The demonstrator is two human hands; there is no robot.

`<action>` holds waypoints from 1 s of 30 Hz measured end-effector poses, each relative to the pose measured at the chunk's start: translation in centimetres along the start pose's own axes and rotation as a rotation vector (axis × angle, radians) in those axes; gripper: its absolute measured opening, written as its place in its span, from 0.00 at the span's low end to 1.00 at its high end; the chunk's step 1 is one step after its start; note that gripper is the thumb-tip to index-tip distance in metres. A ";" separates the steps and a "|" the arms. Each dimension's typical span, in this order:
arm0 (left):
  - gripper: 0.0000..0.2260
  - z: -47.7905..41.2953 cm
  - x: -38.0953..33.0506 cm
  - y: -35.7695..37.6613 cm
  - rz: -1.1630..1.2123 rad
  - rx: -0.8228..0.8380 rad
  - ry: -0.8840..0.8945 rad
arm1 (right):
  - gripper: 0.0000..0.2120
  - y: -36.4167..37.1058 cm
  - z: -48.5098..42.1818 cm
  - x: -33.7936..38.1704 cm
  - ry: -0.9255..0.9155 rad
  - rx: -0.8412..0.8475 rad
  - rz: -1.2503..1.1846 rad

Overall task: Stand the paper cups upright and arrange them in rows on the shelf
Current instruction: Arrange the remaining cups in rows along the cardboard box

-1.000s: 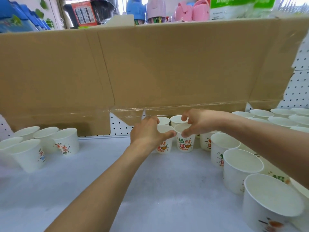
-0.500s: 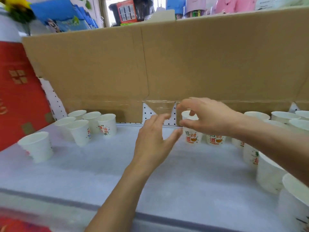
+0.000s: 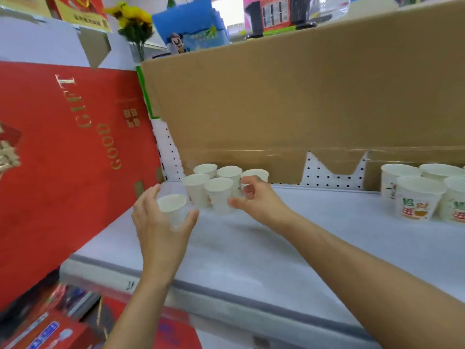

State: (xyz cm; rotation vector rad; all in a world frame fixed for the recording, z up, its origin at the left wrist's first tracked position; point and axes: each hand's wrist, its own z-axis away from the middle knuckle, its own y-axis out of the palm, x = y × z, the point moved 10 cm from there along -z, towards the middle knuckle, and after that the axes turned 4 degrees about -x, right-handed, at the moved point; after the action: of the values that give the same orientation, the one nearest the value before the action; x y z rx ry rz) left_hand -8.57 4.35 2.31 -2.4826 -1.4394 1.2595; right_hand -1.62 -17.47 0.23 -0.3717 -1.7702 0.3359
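Note:
Several small white paper cups stand upright in a tight cluster at the back left of the white shelf. One more upright cup stands alone just left of them. My left hand wraps around this lone cup, fingers on its left side and thumb on its right. My right hand hovers at the right side of the cluster, thumb by the front cup, fingers loosely curled and holding nothing. Larger printed cups stand upright at the far right.
A big red gift box leans against the shelf's left end. A cardboard sheet and white pegboard close off the back. Red and blue boxes lie below the shelf's front edge.
The view has swung left. Both hands left the printed cups and moved left to the small cups. My left hand closed around the lone cup.

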 end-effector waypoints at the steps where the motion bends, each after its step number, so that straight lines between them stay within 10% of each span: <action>1: 0.40 -0.9 2.0 0.4 0.009 0.046 -0.065 | 0.32 1.2 -0.9 -0.3 0.022 -0.013 -0.011; 5: 0.52 -2.6 6.8 3.5 0.167 0.312 -0.243 | 0.37 4.1 -3.5 -0.7 0.038 -0.111 -0.006; 16: 0.33 -2.0 5.5 4.7 0.338 0.420 -0.249 | 0.38 3.7 -2.3 -0.4 0.033 -0.212 0.061; 30: 0.38 9.4 -15.9 12.5 0.251 0.644 0.085 | 0.34 -19.6 13.2 -2.1 0.112 -0.146 0.565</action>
State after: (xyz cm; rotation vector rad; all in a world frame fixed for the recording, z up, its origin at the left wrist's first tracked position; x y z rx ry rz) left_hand -9.59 -17.92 1.29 -2.2546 -0.5720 1.3536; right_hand -15.43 -36.49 3.61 -0.9825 -1.5595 0.5723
